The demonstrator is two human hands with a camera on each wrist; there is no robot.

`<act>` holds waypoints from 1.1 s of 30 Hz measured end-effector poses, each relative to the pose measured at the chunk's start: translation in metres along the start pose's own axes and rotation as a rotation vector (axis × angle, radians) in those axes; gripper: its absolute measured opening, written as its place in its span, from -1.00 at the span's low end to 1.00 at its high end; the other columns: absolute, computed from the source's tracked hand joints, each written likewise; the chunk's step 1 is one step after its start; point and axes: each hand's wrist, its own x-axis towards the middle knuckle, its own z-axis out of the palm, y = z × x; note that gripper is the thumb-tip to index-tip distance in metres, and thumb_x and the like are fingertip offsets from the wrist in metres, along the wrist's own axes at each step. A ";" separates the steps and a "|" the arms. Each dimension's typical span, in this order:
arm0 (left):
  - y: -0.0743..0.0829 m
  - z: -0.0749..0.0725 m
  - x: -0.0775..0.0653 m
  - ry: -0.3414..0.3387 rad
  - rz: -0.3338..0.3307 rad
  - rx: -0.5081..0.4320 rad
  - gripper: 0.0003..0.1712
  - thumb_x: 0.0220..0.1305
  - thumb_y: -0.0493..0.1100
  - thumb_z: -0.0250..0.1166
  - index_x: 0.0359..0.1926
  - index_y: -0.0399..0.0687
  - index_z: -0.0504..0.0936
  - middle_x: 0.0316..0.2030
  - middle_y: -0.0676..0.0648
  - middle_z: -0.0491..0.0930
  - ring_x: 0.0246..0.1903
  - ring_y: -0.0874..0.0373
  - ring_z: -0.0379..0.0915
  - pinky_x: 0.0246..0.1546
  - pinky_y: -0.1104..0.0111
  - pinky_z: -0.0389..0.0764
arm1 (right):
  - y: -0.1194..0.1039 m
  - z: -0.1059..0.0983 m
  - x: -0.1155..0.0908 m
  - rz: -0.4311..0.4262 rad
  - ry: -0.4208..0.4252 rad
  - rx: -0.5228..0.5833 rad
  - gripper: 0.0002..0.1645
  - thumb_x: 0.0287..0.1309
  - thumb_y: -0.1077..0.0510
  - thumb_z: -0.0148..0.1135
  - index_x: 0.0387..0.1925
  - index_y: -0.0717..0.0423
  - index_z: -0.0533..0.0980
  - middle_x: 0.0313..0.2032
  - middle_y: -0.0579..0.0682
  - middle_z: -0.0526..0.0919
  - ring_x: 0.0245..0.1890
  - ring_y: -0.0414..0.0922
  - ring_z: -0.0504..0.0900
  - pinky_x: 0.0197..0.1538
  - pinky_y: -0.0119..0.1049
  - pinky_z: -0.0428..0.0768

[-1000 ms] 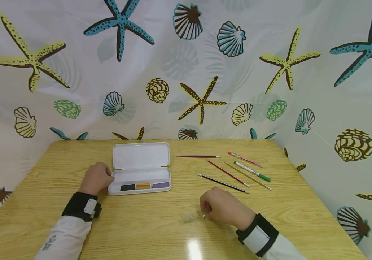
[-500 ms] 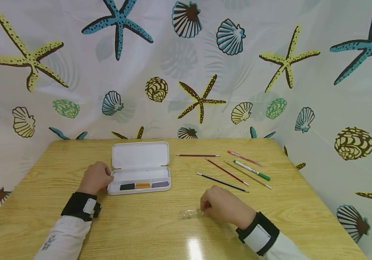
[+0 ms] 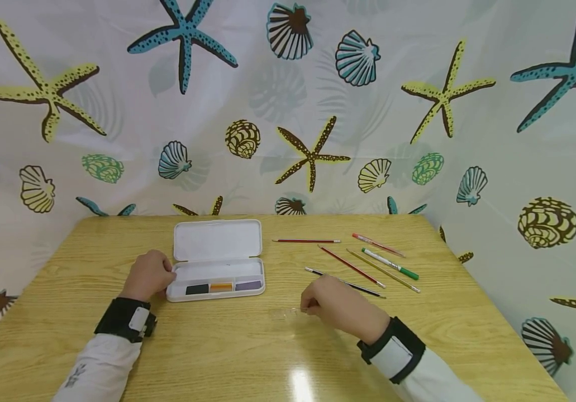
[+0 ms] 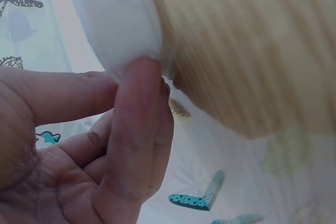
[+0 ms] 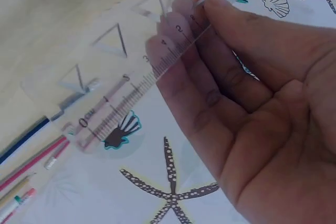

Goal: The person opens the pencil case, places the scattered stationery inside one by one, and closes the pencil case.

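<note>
A white pencil case [image 3: 218, 240] lies open on the table, its lid folded back. Black, orange and purple blocks [image 3: 223, 287] sit in its front row. My left hand [image 3: 148, 276] pinches the case's left edge between thumb and fingers; up close in the left wrist view, the white rounded corner [image 4: 126, 22] lies against the fingertips. Right of the case, my right hand [image 3: 345, 307] holds a clear plastic ruler [image 5: 118, 66] by thumb and fingertips. Numbers and triangular cutouts show on the ruler in the right wrist view. In the head view the ruler is faint and points left.
Several pencils lie right of the case: a red one [image 3: 308, 241] at the back, another red one [image 3: 350, 266], a black one [image 3: 363, 289] partly behind my right hand, and a yellow one [image 3: 383, 271]. Nearby are a green-capped marker [image 3: 390, 263] and a red pen [image 3: 378, 245]. A patterned cloth [image 3: 288, 111] hangs behind.
My right hand has moved the ruler forward and slightly left, toward the case, and now covers part of the black pencil. My left hand has stayed on the case.
</note>
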 end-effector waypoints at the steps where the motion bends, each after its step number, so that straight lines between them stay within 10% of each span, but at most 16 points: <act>1: 0.000 0.000 0.000 0.001 0.001 -0.001 -0.84 0.23 -0.35 0.31 -0.28 -0.46 0.62 -0.41 -0.27 0.56 -0.51 -0.03 0.50 -0.49 0.27 0.51 | -0.002 -0.002 0.003 -0.005 0.009 -0.014 -0.86 0.21 0.34 0.40 -0.40 0.07 0.74 -0.42 -0.16 0.72 -0.47 -0.34 0.54 -0.33 -0.36 0.56; 33: -0.004 0.001 0.002 -0.005 -0.017 -0.013 -0.87 0.20 -0.35 0.31 -0.32 -0.42 0.61 -0.45 -0.23 0.55 -0.53 -0.01 0.50 -0.52 0.29 0.50 | -0.066 -0.001 0.123 -0.156 0.223 -0.208 -0.82 0.34 0.25 0.33 -0.12 0.05 0.78 -0.18 -0.09 0.79 -0.15 -0.21 0.73 -0.04 -0.39 0.63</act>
